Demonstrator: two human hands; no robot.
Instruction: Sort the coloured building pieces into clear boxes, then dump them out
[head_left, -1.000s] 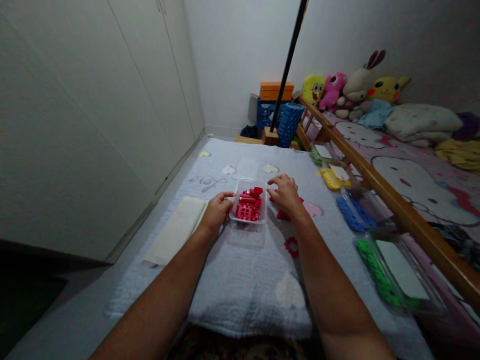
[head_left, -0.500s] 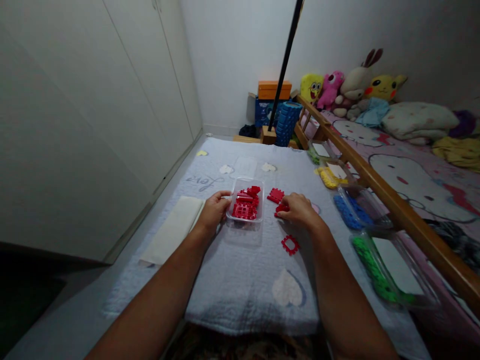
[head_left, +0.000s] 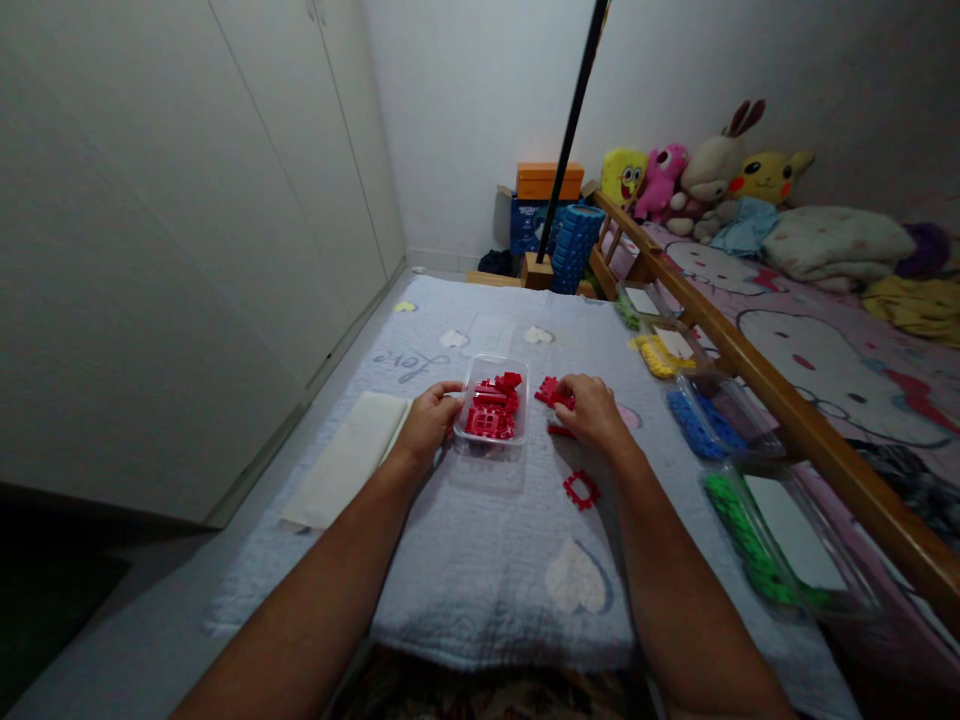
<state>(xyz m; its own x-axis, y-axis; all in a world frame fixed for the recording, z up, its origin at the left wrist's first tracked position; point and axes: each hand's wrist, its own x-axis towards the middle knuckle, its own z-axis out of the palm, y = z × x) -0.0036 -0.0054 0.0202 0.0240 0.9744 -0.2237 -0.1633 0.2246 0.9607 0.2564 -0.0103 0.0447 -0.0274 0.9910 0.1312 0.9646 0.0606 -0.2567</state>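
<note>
Okay, head view, dim light. The left hand (head_left: 429,425) is bracing the clear tub (head_left: 499,360) on the blanket (head_left: 487,570), its grip closing round the tub's left wall, thumb at the near corner. The red pieces (head_left: 491,410) are lying heaped inside the tub. The right hand (head_left: 592,410) is resting just beside the tub's right wall, fingers pressing down on the loose red pieces (head_left: 550,391). Its grip is looking half-curled, but I cannot tell whether it is pinching one, since the knuckles are hiding the fingertips. One red square frame (head_left: 580,490) is lying apart on the blanket, near the right wrist.

Handling, as a judgement: the pieces are looking like light, stiff plastic with notched edges, not fragile, and probably snagging on the quilted blanket. A pinch across two opposite edges is seeming the surest hold. The tub is looking thin and light, prone to sliding unless held by a wall.

Yellow pieces (head_left: 656,355), blue pieces (head_left: 697,425) and green pieces (head_left: 750,545) are sitting in their own tubs along the wooden bed rail (head_left: 787,410).
</note>
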